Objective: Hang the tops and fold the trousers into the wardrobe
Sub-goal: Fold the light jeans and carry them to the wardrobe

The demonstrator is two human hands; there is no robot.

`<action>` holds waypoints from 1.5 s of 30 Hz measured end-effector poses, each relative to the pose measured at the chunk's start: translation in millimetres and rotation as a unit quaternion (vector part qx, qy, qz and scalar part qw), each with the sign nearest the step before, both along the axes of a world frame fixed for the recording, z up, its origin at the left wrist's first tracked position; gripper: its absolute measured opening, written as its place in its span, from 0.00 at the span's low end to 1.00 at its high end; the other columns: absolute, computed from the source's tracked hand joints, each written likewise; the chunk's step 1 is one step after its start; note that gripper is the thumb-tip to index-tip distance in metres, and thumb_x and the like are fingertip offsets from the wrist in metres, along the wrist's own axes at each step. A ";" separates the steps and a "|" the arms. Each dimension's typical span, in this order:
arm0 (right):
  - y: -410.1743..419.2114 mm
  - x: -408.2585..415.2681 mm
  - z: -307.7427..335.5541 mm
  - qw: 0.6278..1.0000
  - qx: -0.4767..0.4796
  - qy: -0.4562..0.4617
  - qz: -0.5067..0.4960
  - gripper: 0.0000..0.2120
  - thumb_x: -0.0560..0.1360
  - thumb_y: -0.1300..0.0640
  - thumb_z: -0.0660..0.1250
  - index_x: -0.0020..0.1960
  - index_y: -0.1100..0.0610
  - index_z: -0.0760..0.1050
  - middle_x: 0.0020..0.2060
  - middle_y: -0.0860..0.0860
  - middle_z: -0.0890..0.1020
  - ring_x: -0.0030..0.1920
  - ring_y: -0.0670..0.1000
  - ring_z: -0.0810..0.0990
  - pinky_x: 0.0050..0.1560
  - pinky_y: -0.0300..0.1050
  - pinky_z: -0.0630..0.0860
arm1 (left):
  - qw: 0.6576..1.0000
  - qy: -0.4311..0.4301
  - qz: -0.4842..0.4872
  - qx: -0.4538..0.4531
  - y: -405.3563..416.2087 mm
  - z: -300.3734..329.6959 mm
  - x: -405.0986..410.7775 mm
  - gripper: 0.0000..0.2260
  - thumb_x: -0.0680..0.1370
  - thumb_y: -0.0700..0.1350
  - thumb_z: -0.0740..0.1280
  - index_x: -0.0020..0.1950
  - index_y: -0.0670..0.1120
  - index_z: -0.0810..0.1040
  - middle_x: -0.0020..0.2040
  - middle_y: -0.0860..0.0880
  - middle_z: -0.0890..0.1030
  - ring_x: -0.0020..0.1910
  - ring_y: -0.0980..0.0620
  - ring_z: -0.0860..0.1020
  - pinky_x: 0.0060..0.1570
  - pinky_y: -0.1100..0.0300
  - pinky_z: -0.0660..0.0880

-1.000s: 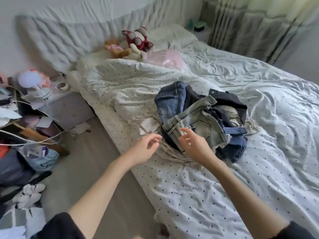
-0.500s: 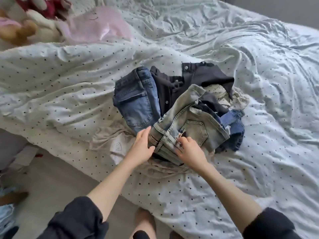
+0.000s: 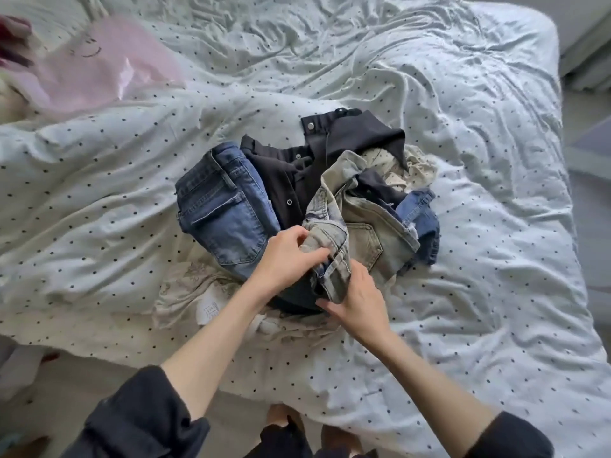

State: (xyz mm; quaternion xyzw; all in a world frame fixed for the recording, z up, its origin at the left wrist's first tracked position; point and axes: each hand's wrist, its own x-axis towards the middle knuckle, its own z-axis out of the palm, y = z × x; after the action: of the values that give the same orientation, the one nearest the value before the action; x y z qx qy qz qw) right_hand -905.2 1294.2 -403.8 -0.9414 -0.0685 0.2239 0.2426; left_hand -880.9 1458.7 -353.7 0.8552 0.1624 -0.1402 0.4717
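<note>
Two hands work at a heap of clothes lying on a bed covered with a pale dotted duvet [image 3: 463, 226]. The left hand [image 3: 284, 256] has its fingers curled over the waistband of a pair of light grey jeans [image 3: 360, 233], gripping the bunched denim from the left. The right hand [image 3: 358, 302] is just beside it, thumb and fingers closed on the lower end of the same waistband, so both hands hold these jeans at the near edge of the heap. The grey jeans lie crumpled on top, a back pocket facing up. To their left sits a pair of blue jeans [image 3: 224, 216], folded over, pocket upward. Between and behind the two is a black top with metal snaps [image 3: 347, 137]. A darker blue denim piece [image 3: 420, 213] pokes out at the right, touching the grey jeans. Under the heap spreads a cream garment [image 3: 198, 292] with a label showing. A pink cushion [image 3: 99, 67] lies well apart at the far left of the bed. Dark sleeves [image 3: 139, 421] are pushed up both forearms.
</note>
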 end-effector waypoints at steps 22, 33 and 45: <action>-90.7 47.6 159.9 0.994 0.057 -0.045 -0.080 0.11 0.75 0.63 0.65 0.35 0.59 0.77 0.33 0.56 0.80 0.41 0.58 0.76 0.39 0.43 0.72 | 0.987 -0.154 -0.018 0.043 -68.8 74.1 16.3 0.22 0.72 0.35 0.63 0.65 0.49 0.71 0.57 0.46 0.79 0.58 0.47 0.75 0.54 0.60 0.69; -226.7 54.5 219.8 0.953 -0.078 -0.143 -0.256 0.15 0.67 0.69 0.60 0.41 0.56 0.82 0.42 0.58 0.83 0.47 0.59 0.77 0.44 0.45 0.72 | 0.944 -0.230 -0.234 0.037 -71.1 176.3 55.1 0.05 0.70 0.39 0.73 0.44 0.47 0.84 0.32 0.58 0.80 0.30 0.66 0.76 0.30 0.75 0.68; -347.8 -1.6 202.1 0.934 0.064 0.046 -0.349 0.11 0.73 0.61 0.66 0.32 0.57 0.74 0.26 0.50 0.68 0.26 0.48 0.68 0.21 0.35 0.70 | 0.912 -0.097 -0.394 0.063 -160.0 144.1 73.8 0.11 0.73 0.51 0.72 0.36 0.45 0.80 0.25 0.55 0.71 0.25 0.60 0.66 0.30 0.65 0.62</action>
State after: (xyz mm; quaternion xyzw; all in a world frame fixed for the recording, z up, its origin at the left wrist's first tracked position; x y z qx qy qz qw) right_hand -906.8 946.4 -201.6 -0.8772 0.2612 0.1628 0.3685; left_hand -807.1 1298.7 -209.7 0.8873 -0.2257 -0.2207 0.3363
